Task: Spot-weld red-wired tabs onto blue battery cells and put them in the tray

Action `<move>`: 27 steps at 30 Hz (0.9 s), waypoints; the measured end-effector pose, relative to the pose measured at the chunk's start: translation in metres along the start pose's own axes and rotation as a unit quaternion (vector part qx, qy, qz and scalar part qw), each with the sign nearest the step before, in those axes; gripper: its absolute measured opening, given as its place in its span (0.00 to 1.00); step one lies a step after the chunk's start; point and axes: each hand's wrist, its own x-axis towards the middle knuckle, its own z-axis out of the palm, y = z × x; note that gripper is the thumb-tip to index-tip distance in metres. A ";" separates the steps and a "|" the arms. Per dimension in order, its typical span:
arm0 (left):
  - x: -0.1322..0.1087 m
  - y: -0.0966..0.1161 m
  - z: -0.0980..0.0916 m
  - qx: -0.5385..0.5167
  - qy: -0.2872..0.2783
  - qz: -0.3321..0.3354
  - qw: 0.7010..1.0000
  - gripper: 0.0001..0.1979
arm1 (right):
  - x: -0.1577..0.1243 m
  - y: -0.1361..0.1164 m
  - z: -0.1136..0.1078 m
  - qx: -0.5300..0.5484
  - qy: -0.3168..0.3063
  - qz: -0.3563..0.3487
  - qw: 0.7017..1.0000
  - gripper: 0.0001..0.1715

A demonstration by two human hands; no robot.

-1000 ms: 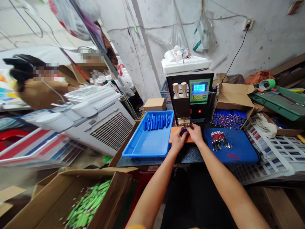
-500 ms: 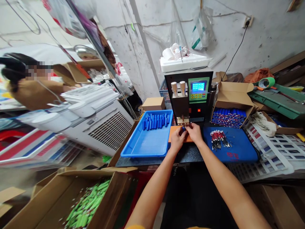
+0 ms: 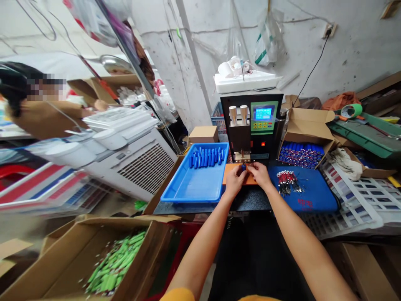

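Note:
My left hand (image 3: 234, 180) is closed around a small blue battery cell (image 3: 243, 167), holding it below the electrodes of a black spot welder (image 3: 238, 140). Close on the cell's right side, my right hand (image 3: 259, 174) has its fingertips pinched together; whatever they hold is too small to make out. Both hands are over an orange board (image 3: 249, 180) at the foot of the welder. Left of them, blue battery cells (image 3: 205, 159) stand grouped in a blue tray (image 3: 191, 195). Red and black wire leads (image 3: 287, 182) lie bunched on a blue mat (image 3: 322, 196) at the right.
An open carton (image 3: 310, 119) of blue cells stands right of the welder. Below left, a cardboard box (image 3: 62, 259) holds green wrapped cells (image 3: 117, 263). A white air cooler (image 3: 144, 165) is beyond the tray. Another person (image 3: 40, 117) works at far left.
My right hand has shifted slightly right, away from the cell. The cell has come a little clear of the electrodes toward me. The whole view has shifted slightly.

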 end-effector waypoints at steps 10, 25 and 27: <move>0.003 -0.005 -0.006 -0.044 -0.011 -0.013 0.999 0.14 | -0.005 0.000 -0.005 -0.021 -0.013 -0.015 1.000 0.19; -0.026 0.002 -0.014 0.197 0.007 0.057 0.979 0.07 | -0.005 0.005 -0.009 0.043 -0.042 0.000 0.998 0.24; -0.024 0.002 -0.014 0.182 0.004 0.051 0.982 0.08 | -0.006 0.003 -0.010 0.026 -0.057 -0.014 0.998 0.22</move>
